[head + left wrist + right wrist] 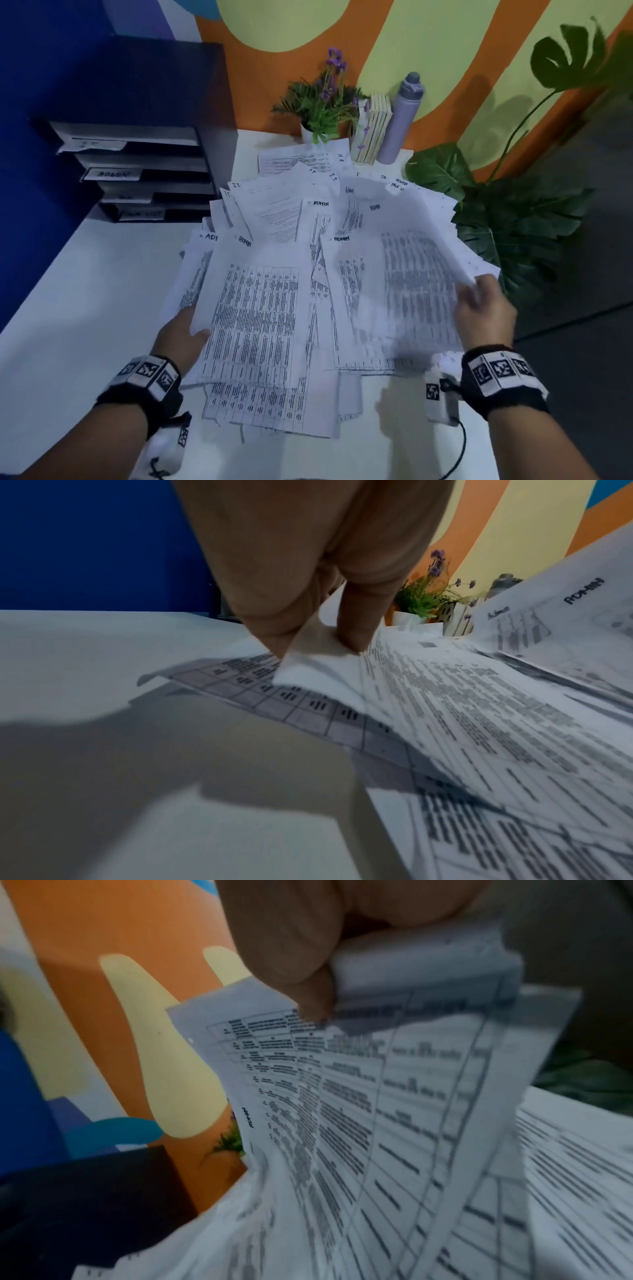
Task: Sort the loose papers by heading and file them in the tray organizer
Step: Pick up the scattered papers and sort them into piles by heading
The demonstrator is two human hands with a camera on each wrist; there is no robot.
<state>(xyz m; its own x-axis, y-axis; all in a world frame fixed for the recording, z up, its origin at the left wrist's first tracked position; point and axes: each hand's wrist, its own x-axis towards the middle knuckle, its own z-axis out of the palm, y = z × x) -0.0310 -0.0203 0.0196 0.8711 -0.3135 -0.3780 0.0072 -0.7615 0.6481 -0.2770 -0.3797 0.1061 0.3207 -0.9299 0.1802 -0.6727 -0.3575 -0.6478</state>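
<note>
While heaped on the table [85,291], papers [260,308] (ADMIN-headed) pinched by left hand [181,334], right hand [484,310].

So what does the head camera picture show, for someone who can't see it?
Two hands, left and right, lift printed white sheets from a messy paper pile on a white table. A black labelled tray organizer stands behind.

- The head camera is looking down and forward over the white table [85,291].
- The left wrist camera is skimming low along the table's left edge.
- The right wrist camera is sitting close against lifted papers [394,1123]; all three are sharing this pile.
</note>
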